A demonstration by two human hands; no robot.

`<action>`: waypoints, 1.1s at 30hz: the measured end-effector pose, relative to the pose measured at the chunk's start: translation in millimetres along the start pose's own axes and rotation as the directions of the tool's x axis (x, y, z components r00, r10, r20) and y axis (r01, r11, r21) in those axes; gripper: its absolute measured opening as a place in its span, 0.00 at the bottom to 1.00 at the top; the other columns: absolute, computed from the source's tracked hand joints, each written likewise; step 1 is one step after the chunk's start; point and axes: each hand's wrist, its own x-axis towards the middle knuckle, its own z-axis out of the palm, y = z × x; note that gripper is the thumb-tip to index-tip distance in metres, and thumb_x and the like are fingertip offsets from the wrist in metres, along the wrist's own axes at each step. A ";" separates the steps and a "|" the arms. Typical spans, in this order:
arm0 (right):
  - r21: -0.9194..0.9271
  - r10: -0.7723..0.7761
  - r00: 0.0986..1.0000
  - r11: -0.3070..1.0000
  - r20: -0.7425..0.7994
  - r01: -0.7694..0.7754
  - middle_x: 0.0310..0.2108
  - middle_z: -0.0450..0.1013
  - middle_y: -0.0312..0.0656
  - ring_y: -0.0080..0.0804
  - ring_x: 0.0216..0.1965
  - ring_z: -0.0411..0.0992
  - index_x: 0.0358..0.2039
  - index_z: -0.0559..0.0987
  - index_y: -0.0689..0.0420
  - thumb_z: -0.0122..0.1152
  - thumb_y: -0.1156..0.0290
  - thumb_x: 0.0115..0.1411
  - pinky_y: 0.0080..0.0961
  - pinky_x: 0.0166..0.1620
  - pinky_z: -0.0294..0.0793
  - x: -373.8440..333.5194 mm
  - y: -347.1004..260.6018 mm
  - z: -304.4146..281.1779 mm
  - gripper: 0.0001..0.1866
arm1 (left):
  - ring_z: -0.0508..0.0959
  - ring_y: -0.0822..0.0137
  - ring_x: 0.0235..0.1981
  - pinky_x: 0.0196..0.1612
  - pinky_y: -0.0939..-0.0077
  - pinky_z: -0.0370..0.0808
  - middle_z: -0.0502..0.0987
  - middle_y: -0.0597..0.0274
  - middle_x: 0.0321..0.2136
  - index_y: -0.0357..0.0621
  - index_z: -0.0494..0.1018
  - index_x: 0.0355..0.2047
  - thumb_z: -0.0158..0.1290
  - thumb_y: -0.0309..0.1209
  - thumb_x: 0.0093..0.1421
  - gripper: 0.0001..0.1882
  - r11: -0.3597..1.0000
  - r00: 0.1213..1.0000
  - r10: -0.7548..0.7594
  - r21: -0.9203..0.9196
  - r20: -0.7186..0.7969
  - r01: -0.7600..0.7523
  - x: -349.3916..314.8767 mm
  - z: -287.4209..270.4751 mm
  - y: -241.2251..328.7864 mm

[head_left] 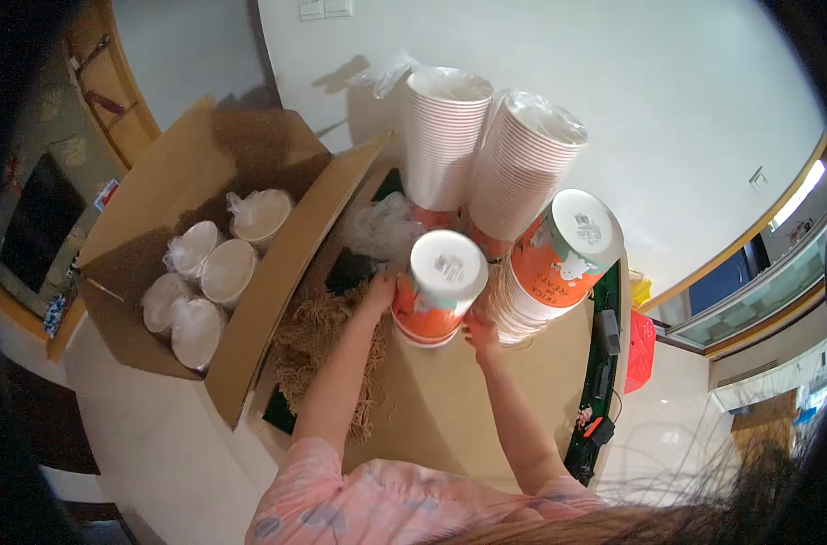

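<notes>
While both hands are pressed to its sides, a short stack of orange paper cups (439, 289) is held upside down at the centre of the frame, its white base turned up. The left hand (378, 292) is closed against the stack's left flank; the right hand (480, 333) is cupped under its lower right edge. Just right of it, a second inverted stack of orange cups (559, 259) is seen, leaning and nearly touching. Behind these, toward upper centre, two tall stacks of white cups (486, 150) wrapped in clear plastic are found, standing on the brown tabletop (450, 409). Loose straw-like packing fibre (318, 341) is spread left of the left forearm. An open cardboard box (173, 191) holding bagged white lids (227, 270) is placed at the left of the frame.
</notes>
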 end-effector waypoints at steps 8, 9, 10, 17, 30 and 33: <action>0.497 -0.181 0.942 0.868 0.284 0.017 0.19 0.68 0.33 0.18 0.15 0.61 0.29 0.73 0.55 0.50 0.68 0.58 0.15 0.20 0.59 -88.1 -89.7 -35.7 0.06 | 0.71 0.65 0.39 0.44 0.72 0.67 0.73 0.56 0.34 0.38 0.66 0.38 0.47 0.32 0.57 0.12 0.863 0.958 0.287 -0.430 -0.014 -0.265 -108.7 -27.2 99.4; 0.547 -0.180 0.946 0.837 0.269 0.005 0.21 0.70 0.34 0.19 0.17 0.63 0.30 0.72 0.55 0.49 0.70 0.58 0.15 0.20 0.61 -108.6 -94.3 -39.6 0.05 | 0.71 0.70 0.39 0.44 0.75 0.67 0.73 0.60 0.34 0.40 0.66 0.38 0.53 0.26 0.52 0.13 0.743 0.957 0.252 -0.663 0.142 -0.098 -122.5 -32.0 91.6; 0.522 -0.177 0.952 0.852 0.249 0.022 0.22 0.70 0.35 0.20 0.18 0.65 0.30 0.72 0.56 0.49 0.70 0.58 0.15 0.21 0.62 -123.8 -93.9 -47.0 0.05 | 0.71 0.70 0.39 0.44 0.75 0.67 0.73 0.61 0.35 0.40 0.66 0.39 0.55 0.24 0.49 0.16 0.782 0.930 0.347 -0.586 0.124 -0.213 -133.8 -36.4 78.8; -0.127 -0.419 0.867 0.877 0.269 0.463 0.26 0.71 0.37 0.25 0.39 0.70 0.33 0.73 0.62 0.55 0.85 0.51 0.20 0.39 0.72 -210.5 -29.4 -105.7 0.08 | 0.74 0.51 0.29 0.33 0.61 0.71 0.74 0.50 0.23 0.39 0.72 0.24 0.50 0.29 0.47 0.07 0.791 0.882 0.285 0.428 0.375 -0.438 -230.1 -5.2 -57.0; -0.424 -0.550 0.823 0.717 0.144 0.553 0.40 0.70 0.44 0.27 0.33 0.71 0.37 0.73 0.60 0.50 0.83 0.51 0.20 0.39 0.70 -264.7 1.5 -91.4 0.11 | 0.75 0.58 0.23 0.30 0.68 0.72 0.75 0.58 0.20 0.40 0.73 0.27 0.52 0.27 0.49 0.05 0.934 0.875 0.301 0.068 0.379 -0.350 -322.7 24.2 -44.7; 0.069 -0.386 0.910 0.922 0.152 0.380 0.41 0.69 0.39 0.25 0.40 0.67 0.42 0.70 0.59 0.48 0.83 0.55 0.21 0.45 0.66 -287.0 41.0 -70.7 0.14 | 0.75 0.65 0.22 0.28 0.76 0.71 0.76 0.63 0.21 0.41 0.74 0.29 0.53 0.24 0.49 0.05 0.960 0.891 0.268 -0.180 0.367 -0.214 -362.8 18.1 -2.0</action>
